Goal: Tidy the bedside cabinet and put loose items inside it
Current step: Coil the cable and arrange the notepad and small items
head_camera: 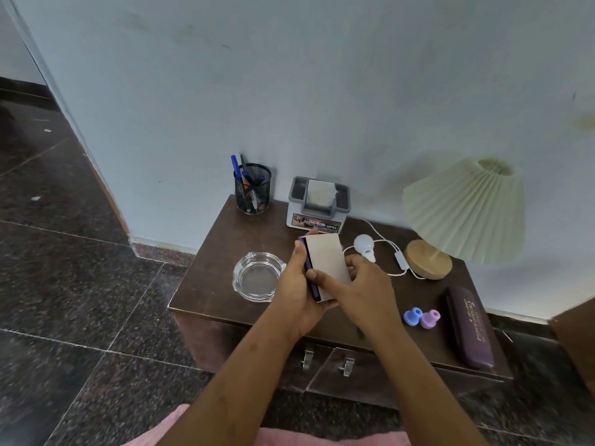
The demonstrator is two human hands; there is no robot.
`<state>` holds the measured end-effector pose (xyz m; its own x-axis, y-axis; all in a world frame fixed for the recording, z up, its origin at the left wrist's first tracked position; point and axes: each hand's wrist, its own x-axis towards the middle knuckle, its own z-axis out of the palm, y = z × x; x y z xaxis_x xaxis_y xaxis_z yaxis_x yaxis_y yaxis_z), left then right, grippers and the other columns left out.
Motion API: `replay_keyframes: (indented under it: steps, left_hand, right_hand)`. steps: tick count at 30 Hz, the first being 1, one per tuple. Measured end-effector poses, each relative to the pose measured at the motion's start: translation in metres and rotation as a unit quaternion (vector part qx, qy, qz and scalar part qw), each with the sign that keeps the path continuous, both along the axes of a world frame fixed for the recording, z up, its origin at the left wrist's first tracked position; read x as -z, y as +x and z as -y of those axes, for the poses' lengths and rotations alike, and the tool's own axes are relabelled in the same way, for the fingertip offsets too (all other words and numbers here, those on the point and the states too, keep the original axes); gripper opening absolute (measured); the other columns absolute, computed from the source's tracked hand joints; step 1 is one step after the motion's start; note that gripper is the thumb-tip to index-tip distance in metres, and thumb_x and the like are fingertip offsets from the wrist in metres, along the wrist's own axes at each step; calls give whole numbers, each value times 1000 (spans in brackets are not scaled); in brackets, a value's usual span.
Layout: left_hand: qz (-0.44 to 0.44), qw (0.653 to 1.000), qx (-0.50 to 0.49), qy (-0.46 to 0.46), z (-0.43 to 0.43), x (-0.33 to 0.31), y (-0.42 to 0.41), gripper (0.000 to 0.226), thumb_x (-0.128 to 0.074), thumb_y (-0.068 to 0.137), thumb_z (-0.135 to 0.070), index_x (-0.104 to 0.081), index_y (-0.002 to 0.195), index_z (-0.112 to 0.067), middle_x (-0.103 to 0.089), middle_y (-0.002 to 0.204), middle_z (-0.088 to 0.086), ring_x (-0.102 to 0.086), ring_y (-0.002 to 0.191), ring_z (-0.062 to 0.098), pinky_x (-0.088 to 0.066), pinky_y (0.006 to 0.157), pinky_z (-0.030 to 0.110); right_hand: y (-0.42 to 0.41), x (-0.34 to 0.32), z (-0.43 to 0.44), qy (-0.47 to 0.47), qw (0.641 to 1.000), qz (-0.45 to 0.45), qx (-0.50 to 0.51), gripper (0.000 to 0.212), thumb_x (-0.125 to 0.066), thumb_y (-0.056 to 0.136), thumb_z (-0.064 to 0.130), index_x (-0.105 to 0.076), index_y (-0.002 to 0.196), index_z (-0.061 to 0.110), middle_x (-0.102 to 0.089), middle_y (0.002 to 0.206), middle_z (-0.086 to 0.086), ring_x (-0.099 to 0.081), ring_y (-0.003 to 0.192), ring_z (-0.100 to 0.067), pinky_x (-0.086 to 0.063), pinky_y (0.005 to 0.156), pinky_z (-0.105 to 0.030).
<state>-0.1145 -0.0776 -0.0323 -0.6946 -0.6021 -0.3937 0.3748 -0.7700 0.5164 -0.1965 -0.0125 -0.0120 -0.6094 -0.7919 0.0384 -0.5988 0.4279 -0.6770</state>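
Note:
Both my hands hold a flat box [325, 262], white on top with a purple side, above the middle of the dark wooden bedside cabinet [209, 262]. My left hand [297, 284] grips its left edge from below. My right hand [360, 284] holds its right edge, thumb lying across the white face. The cabinet's two doors, with metal handles [346, 366], are closed. Loose on top lie a white light bulb [364, 246], a blue cap [412, 316] beside a purple cap [430, 318], and a purple glasses case [468, 326].
A glass ashtray [258, 275] sits left of my hands. At the back stand a mesh pen holder [252, 191] and a grey tissue box [318, 202]. A pleated lamp [467, 210] on a wooden base, with a white cord [391, 252], leans at the right. The wall is behind.

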Motion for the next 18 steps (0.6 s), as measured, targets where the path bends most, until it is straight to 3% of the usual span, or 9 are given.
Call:
replay_keyframes:
  steps: [4,7,10,14,18]
  left_hand:
    - [-7,1000,9,-15,3,1,0,57,-26,93,-59,-52,132,-27,-62,127,8,-63,104,24,-57,70,39]
    - [-19,999,-1,-30,1,1,-2,48,-26,96,-54,-56,127,-33,-63,124,9,-61,107,27,-56,76,43]
    - [-17,999,-8,-49,-1,0,-4,44,-27,97,-49,-56,126,-32,-64,123,11,-61,106,27,-57,76,44]
    - [-9,995,-11,-95,0,1,-5,42,-29,98,-46,-57,125,-29,-69,112,8,-65,94,22,-54,81,43]
    - [-23,989,-11,-148,-1,0,-4,38,-29,100,-39,-55,125,-27,-67,116,8,-64,94,22,-54,77,41]
  right_hand:
    - [-2,3,2,-40,997,71,-7,35,-64,74,60,-59,80,26,-61,73,10,-57,69,-3,-44,55,-16]
    - [-8,3,1,-67,986,155,-11,27,-60,86,47,-64,81,21,-66,76,3,-59,68,-5,-43,52,-10]
    - [-12,2,-1,-86,961,263,-6,24,-55,91,40,-66,93,18,-69,91,-2,-64,82,-11,-51,59,-17]
    - [-11,2,-3,-102,945,311,-5,24,-51,94,36,-61,109,21,-67,101,1,-63,91,-11,-52,64,-21]
    - [-12,-1,-2,-123,930,347,-15,20,-51,95,30,-59,110,21,-66,105,-2,-62,97,-17,-54,81,-38]
